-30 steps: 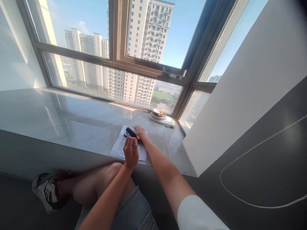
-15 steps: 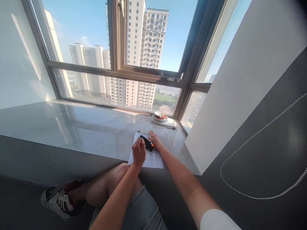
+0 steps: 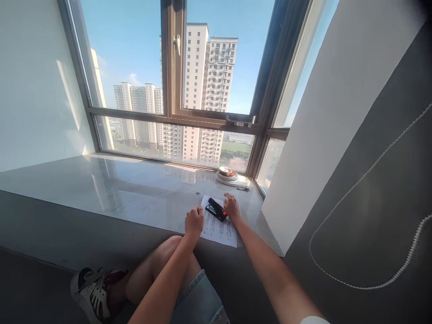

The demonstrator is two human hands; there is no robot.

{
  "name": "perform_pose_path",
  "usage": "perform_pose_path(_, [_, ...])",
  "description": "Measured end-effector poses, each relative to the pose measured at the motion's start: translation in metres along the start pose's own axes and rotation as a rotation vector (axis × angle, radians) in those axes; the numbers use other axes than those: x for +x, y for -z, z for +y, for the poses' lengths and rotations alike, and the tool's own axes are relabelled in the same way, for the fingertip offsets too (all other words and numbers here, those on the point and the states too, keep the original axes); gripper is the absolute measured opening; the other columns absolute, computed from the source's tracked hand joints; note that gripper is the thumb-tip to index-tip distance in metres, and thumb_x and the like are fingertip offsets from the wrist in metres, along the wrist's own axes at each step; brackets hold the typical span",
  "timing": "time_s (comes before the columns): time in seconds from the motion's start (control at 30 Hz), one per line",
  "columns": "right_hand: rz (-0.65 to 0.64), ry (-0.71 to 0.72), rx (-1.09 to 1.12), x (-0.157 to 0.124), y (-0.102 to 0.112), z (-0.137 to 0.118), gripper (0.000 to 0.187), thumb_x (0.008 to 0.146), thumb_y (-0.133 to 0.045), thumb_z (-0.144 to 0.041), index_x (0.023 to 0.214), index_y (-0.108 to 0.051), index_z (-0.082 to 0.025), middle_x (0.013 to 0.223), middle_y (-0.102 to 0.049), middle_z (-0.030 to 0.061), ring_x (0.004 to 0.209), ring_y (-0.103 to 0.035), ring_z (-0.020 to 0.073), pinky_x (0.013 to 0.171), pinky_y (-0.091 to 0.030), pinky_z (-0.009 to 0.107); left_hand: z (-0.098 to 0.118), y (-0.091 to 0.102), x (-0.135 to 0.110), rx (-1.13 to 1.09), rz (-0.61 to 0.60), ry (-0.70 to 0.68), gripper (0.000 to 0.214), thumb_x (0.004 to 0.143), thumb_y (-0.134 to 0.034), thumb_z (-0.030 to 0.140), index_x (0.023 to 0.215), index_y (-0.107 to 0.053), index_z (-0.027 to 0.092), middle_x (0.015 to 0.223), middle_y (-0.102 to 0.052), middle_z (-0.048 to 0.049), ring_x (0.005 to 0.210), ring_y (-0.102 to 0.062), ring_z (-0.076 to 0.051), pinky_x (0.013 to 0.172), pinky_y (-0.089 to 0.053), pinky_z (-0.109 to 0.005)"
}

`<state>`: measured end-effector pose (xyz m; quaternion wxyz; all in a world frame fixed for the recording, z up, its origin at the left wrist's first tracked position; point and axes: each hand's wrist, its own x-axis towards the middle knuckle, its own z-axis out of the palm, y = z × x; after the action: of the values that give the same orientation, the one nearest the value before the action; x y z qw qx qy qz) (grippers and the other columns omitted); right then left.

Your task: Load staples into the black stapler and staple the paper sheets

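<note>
Stapler (image 3: pixel 216 209) work looks to be the step in hand: the black stapler lies on a printed sheet (image 3: pixel 219 227) at the near edge of the windowsill (image 3: pixel 135 189), its long axis slanting from far-left to near-right, orange tip toward the right hand (image 3: pixel 231 206). That hand rests fingers-down on the sheet, touching the stapler's end. The left hand (image 3: pixel 194 221) sits curled just left, holding nothing visible. Next would call for gripping the stapler squarely. A stack of plates (image 3: pixel 229 176) stands farther right.

Bare sill (image 3: pixel 118 189) left of the paper (image 3: pixel 219 229); stacked discs (image 3: pixel 231 176) beyond, white wall (image 3: pixel 324 135) hard right.
</note>
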<state>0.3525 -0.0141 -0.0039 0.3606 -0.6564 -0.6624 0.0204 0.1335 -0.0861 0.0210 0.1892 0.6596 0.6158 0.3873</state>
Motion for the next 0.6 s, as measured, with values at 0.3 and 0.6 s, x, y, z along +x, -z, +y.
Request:
perform_pose_path(0.3, [-0.194, 0.257, 0.312, -0.06, 0.024, 0.002, 0.048, 0.083, -0.07, -0.039, 0.127, -0.062, -0.022, 0.119, -0.067, 0.0089, 0.108, -0.063, 0.0265, 0.097, -0.05, 0.039, 0.0, -0.017, -0.001, 0.275, -0.005, -0.107, 0.03, 0.092, -0.046, 0.016, 0.111, -0.07, 0.017, 0.12, -0.065, -0.0171, 0.118, -0.056, -0.032, 0.099, -0.044, -0.042])
perform_pose_path(0.6, [-0.141, 0.069, 0.286, -0.059, 0.018, 0.016, 0.056, 0.081, -0.063, -0.02, 0.136, -0.062, -0.024, 0.12, -0.068, 0.0086, 0.113, -0.063, 0.03, 0.105, -0.046, 0.047, -0.002, -0.024, -0.004, 0.415, -0.115, -0.165, 0.035, 0.092, -0.05, 0.03, 0.119, -0.067, 0.016, 0.125, -0.062, -0.0194, 0.12, -0.054, -0.035, 0.099, -0.043, -0.045])
